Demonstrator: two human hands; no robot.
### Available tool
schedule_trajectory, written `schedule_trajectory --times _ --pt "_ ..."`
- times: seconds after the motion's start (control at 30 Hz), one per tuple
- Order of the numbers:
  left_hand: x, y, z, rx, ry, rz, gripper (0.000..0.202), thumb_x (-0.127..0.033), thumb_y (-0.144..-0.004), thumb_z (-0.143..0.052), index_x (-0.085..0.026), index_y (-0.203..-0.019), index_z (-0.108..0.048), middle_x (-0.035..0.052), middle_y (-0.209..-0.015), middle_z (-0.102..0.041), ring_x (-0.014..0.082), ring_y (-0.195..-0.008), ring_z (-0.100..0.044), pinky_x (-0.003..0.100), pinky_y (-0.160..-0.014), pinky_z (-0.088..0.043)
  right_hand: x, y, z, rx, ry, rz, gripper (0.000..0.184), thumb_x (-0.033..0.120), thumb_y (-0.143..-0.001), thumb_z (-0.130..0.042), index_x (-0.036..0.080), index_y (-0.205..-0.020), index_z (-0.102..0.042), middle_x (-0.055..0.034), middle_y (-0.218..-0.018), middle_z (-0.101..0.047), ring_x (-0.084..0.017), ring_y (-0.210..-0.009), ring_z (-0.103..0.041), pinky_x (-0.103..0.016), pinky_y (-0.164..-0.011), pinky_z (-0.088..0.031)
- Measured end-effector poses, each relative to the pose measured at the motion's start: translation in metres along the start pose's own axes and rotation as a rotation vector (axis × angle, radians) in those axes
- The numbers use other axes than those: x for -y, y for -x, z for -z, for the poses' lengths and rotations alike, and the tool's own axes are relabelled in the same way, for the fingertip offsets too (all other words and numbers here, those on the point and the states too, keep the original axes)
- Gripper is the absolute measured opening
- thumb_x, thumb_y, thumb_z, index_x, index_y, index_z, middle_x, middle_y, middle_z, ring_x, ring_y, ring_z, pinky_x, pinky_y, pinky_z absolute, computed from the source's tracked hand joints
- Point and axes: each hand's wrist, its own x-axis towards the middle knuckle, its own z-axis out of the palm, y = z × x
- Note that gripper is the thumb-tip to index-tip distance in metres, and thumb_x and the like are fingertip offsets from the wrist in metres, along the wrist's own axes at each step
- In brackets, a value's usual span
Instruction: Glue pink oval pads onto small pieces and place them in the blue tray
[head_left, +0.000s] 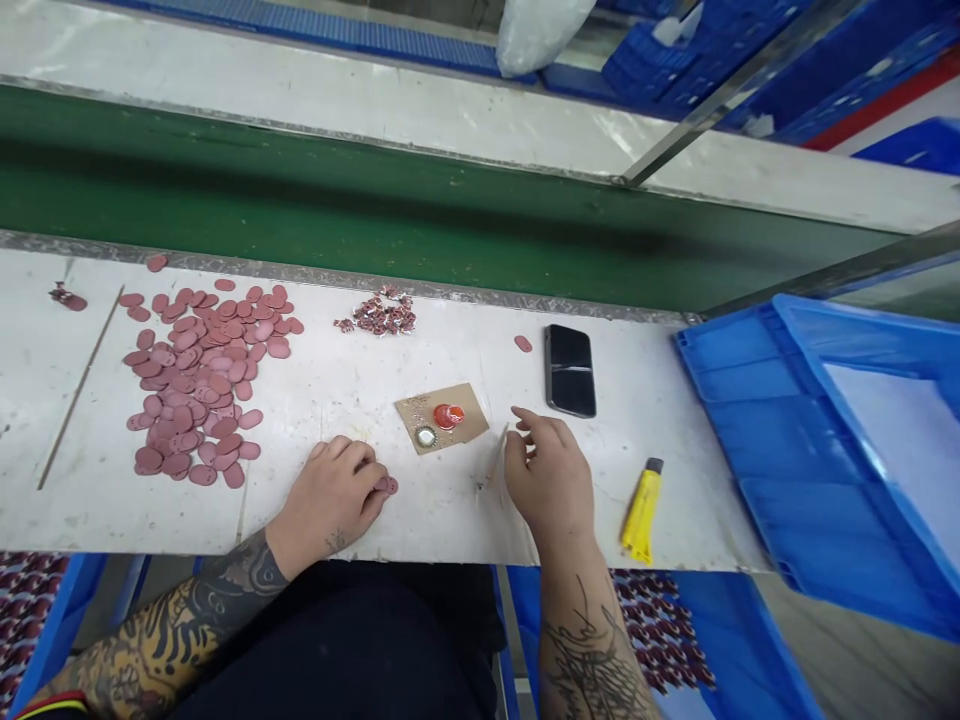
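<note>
My left hand rests on the white bench with its fingers closed on a small pink oval piece, partly hidden under the fingertips. Between the thumb and fingers of my right hand is a thin pale stick, pointing down toward the bench. A brown cardboard piece lies between and beyond the hands, bearing a glossy orange-red blob and a bottle-cap-like metal disc. Many similar pink ovals are heaped left of my left hand. Small shiny reddish pieces form a pile farther back.
A black phone lies beyond my right hand, near a lone pink oval. To its right are a yellow tube and a blue crate. Trays of dark red pieces sit below the bench edge.
</note>
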Motion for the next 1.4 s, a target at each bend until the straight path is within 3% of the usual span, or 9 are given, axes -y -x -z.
schedule_trajectory --times 0.1,0.2,0.33,0.5,0.8,1.07,1.13,1.27,1.4 --pt "0.0 0.001 0.001 0.002 0.007 0.004 0.011 -0.029 -0.095 -0.057 -0.023 -0.093 -0.066 0.0047 -0.097 -0.062 0.0223 -0.094 -0.053 0.04 -0.078 -0.042 0.04 -0.032 -0.001 0.027 -0.118 0.097 0.028 0.026 -0.092 -0.052 0.018 -0.115 -0.066 -0.0116 -0.103 -0.068 -0.024 -0.081 -0.066 -0.041 -0.075 -0.056" --pt "0.0 0.002 0.002 0.004 0.002 0.005 0.007 -0.029 -0.093 -0.06 -0.024 -0.093 -0.065 0.004 -0.097 -0.063 0.0231 -0.094 -0.055 0.04 -0.079 -0.043 0.094 -0.073 -0.016 0.153 -0.156 0.305 0.027 0.022 -0.094 -0.052 0.019 -0.117 -0.065 -0.0109 -0.108 -0.069 -0.026 -0.095 -0.066 -0.041 -0.085 -0.055" --pt "0.002 0.004 0.003 -0.013 0.02 -0.011 0.006 -0.029 -0.091 -0.063 -0.023 -0.09 -0.064 0.0031 -0.094 -0.065 0.0226 -0.093 -0.057 0.04 -0.078 -0.043 0.161 -0.119 -0.051 0.312 0.064 0.47 0.032 0.013 -0.096 -0.045 0.018 -0.122 -0.063 -0.0125 -0.122 -0.066 -0.027 -0.11 -0.062 -0.039 -0.089 -0.051" --pt "0.006 0.007 0.001 -0.006 0.071 -0.039 0.006 -0.028 -0.093 -0.062 -0.023 -0.09 -0.064 -0.0007 -0.088 -0.069 0.0206 -0.089 -0.059 0.04 -0.078 -0.039 0.197 -0.136 -0.082 0.366 0.222 0.497 0.032 0.003 -0.095 -0.041 0.011 -0.115 -0.064 -0.0182 -0.113 -0.066 -0.028 -0.11 -0.06 -0.038 -0.089 -0.049" --pt "0.015 0.006 -0.001 0.006 0.22 -0.001 0.008 -0.029 -0.092 -0.064 -0.023 -0.095 -0.069 -0.0009 -0.089 -0.074 0.0193 -0.089 -0.063 0.038 -0.08 -0.036 0.182 -0.11 -0.076 0.457 0.237 0.486 0.028 0.006 -0.094 -0.043 0.011 -0.11 -0.065 -0.0173 -0.114 -0.062 -0.028 -0.108 -0.058 -0.035 -0.086 -0.049" --pt "0.015 0.006 0.006 0.046 0.286 -0.008 0.015 -0.025 -0.094 -0.059 -0.026 -0.097 -0.074 -0.0002 -0.092 -0.075 0.0205 -0.09 -0.063 0.037 -0.084 -0.037 0.151 -0.062 -0.041 0.453 0.14 0.358 0.027 0.002 -0.09 -0.042 0.015 -0.105 -0.06 -0.0132 -0.107 -0.064 -0.025 -0.101 -0.059 -0.035 -0.083 -0.049" --pt "0.014 0.005 0.007 0.058 0.261 -0.027 0.018 -0.022 -0.094 -0.057 -0.026 -0.098 -0.074 0.0009 -0.092 -0.074 0.0218 -0.091 -0.062 0.038 -0.082 -0.037 0.136 -0.041 -0.03 0.437 -0.022 0.293 0.021 0.006 -0.092 -0.045 0.018 -0.103 -0.058 -0.0095 -0.104 -0.066 -0.022 -0.095 -0.062 -0.033 -0.081 -0.049" --pt "0.012 0.003 0.007 0.072 0.218 -0.034 0.02 -0.021 -0.094 -0.055 -0.026 -0.097 -0.074 0.0017 -0.09 -0.073 0.0221 -0.089 -0.062 0.038 -0.08 -0.036 0.1 0.011 -0.021 0.366 -0.607 0.039 0.009 0.022 -0.092 -0.054 0.022 -0.101 -0.057 -0.0048 -0.097 -0.069 -0.02 -0.09 -0.067 -0.034 -0.08 -0.053" --pt "0.011 0.003 0.003 0.051 0.154 -0.057 0.018 -0.023 -0.094 -0.054 -0.026 -0.097 -0.072 0.0028 -0.092 -0.073 0.023 -0.092 -0.06 0.039 -0.082 -0.037 0.07 0.058 -0.025 0.261 -0.802 -0.155 0.021 0.029 -0.094 -0.056 0.024 -0.113 -0.058 -0.0054 -0.099 -0.069 -0.021 -0.092 -0.069 -0.038 -0.085 -0.055"
